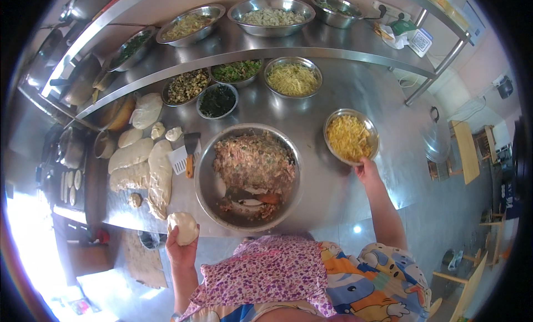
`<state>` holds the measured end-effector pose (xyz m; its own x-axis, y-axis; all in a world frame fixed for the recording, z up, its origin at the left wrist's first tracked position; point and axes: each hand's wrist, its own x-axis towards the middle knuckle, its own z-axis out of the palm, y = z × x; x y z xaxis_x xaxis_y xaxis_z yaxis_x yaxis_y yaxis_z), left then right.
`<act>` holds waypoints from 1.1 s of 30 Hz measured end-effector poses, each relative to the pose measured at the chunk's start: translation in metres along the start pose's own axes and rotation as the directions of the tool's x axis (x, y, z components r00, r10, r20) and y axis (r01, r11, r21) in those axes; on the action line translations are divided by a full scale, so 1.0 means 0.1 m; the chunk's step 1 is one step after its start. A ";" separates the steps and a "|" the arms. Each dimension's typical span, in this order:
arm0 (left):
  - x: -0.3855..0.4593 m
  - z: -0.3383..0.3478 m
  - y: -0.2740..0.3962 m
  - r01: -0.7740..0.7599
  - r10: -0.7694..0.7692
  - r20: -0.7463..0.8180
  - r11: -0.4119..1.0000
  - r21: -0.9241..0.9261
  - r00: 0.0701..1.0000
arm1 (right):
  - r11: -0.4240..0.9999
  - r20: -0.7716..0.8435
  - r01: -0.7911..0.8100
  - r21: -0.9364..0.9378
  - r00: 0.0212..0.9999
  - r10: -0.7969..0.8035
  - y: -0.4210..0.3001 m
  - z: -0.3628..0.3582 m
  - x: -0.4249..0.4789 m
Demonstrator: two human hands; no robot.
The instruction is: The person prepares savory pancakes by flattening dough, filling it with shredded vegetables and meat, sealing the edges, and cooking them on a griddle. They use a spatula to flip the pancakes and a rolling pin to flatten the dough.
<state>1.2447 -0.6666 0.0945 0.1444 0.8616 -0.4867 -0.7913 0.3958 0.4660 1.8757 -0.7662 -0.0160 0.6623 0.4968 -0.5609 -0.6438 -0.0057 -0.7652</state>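
My left hand (182, 249) holds up a round, flattened piece of dough (183, 228) just off the table's front edge. With my right hand (366, 172) I grip the near rim of a steel bowl (378, 141) of yellow shredded filling (349, 135). Between my hands stands a large steel basin (201, 197) of minced meat filling (255, 159). In its near part lies a dark tool with a wooden handle (268, 198). Left of the basin are several long slabs of dough (159, 176) and a small dough lump (134, 200).
A slotted turner (180, 159) and a dark scraper with a wooden handle (190, 166) lie beside the basin. Bowls of shredded potato (292, 79), dark greens (217, 100) and chopped greens (236, 71) stand behind. A steel shelf (266, 53) overhangs the table's back, bearing several more bowls.
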 end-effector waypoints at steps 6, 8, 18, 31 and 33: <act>-0.24 0.02 -0.15 -0.077 0.080 -0.095 0.996 0.036 0.992 | 0.936 0.246 -0.048 -0.350 0.959 0.141 -0.87 0.60 0.16; -0.32 -0.06 -0.17 -0.123 0.120 -0.165 0.992 -0.003 0.979 | 0.835 0.385 0.152 -0.528 0.920 0.076 -1.27 0.89 0.06; -0.98 -0.52 -0.19 -0.353 0.339 -0.209 0.935 -0.031 0.917 | 0.828 0.297 0.551 -0.101 0.811 -0.504 -3.47 2.99 1.28; -1.73 -0.88 -0.28 -0.569 0.520 -0.350 0.821 -0.045 0.779 | 0.885 0.472 0.399 0.241 0.748 -0.466 -3.95 2.46 3.06; -1.73 -0.90 -0.29 -0.564 0.550 -0.189 0.825 -0.027 0.814 | 0.918 0.683 0.342 0.203 0.622 -0.383 -3.86 1.97 2.58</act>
<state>1.1894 -0.8555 0.0991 -0.4301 0.8584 -0.2795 -0.7507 -0.1681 0.6389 2.2196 -0.4650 0.1971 0.3970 0.9039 0.1596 -0.4425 0.3408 -0.8295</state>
